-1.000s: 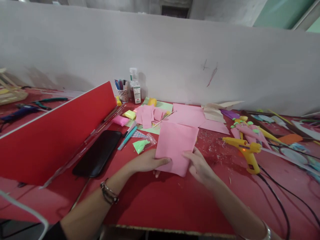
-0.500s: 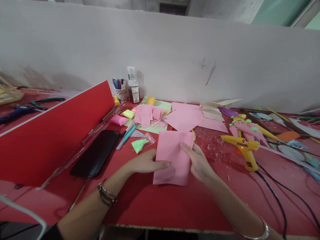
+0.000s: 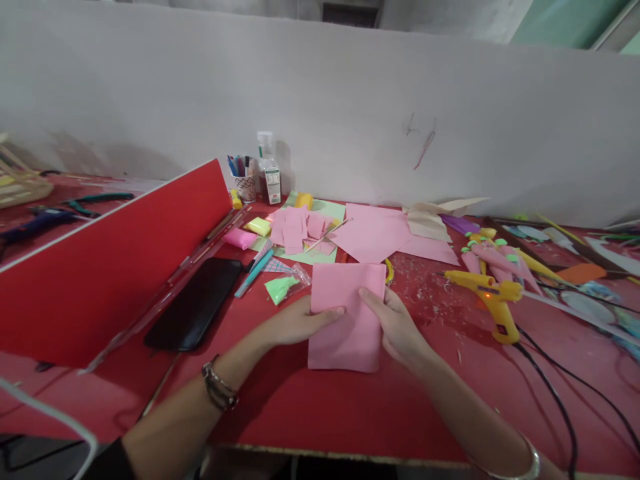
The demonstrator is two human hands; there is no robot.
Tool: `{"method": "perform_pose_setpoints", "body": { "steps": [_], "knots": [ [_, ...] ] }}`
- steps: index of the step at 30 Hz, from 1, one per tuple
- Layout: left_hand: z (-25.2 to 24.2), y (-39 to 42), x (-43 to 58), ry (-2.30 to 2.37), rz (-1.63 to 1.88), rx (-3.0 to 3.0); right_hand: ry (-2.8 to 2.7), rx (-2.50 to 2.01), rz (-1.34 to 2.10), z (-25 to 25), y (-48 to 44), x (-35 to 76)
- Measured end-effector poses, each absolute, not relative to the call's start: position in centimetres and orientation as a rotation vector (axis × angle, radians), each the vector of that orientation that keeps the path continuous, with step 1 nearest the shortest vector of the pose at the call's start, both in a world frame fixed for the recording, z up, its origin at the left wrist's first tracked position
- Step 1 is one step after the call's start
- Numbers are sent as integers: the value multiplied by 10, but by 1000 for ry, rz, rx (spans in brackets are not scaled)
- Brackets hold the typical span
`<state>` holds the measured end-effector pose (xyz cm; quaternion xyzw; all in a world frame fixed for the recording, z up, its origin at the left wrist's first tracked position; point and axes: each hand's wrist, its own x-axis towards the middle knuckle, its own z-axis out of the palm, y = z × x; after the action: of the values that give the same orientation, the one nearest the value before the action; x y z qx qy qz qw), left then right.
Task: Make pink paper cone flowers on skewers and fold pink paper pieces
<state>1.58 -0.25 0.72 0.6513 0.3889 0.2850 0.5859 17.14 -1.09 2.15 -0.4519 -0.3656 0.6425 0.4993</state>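
A pink sheet of paper (image 3: 345,343), roughly rectangular, is held upright just above the front of the red table. My left hand (image 3: 295,321) grips its left edge, thumb flat across the front and fingers hidden behind. On the right edge, my right hand (image 3: 395,325) pinches it with the thumb pressed on the upper front. Whether the sheet is folded or in several layers I cannot tell. Just behind it peeks a yellow curved handle (image 3: 390,271), mostly covered. Left of the paper lies a small bag of green clay (image 3: 281,289).
A black phone (image 3: 196,305) and a red board (image 3: 120,267) standing on edge are at left. At right rests a yellow glue gun (image 3: 487,297) with a lit orange light and trailing cable. Pink sheets (image 3: 375,230), cut strips (image 3: 294,230) and a bottle (image 3: 271,177) are farther back.
My left thumb has moved up along the front of the paper. The sheet has become slightly straighter, and my right hand keeps its grip. The view has shifted a little.
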Motion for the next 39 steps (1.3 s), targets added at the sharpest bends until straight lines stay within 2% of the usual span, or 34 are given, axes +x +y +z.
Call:
{"method": "perform_pose_setpoints", "body": {
  "steps": [19,30,39],
  "knots": [
    [11,-3,17,986,587,1445,-940,-1147,1477,17,-7,174],
    [12,-3,16,1000,531,1364,-1168,-1246,970,13,2,183],
    [15,-2,14,1031,562,1386,-1248,-1279,1056,22,3,181]
  ]
}}
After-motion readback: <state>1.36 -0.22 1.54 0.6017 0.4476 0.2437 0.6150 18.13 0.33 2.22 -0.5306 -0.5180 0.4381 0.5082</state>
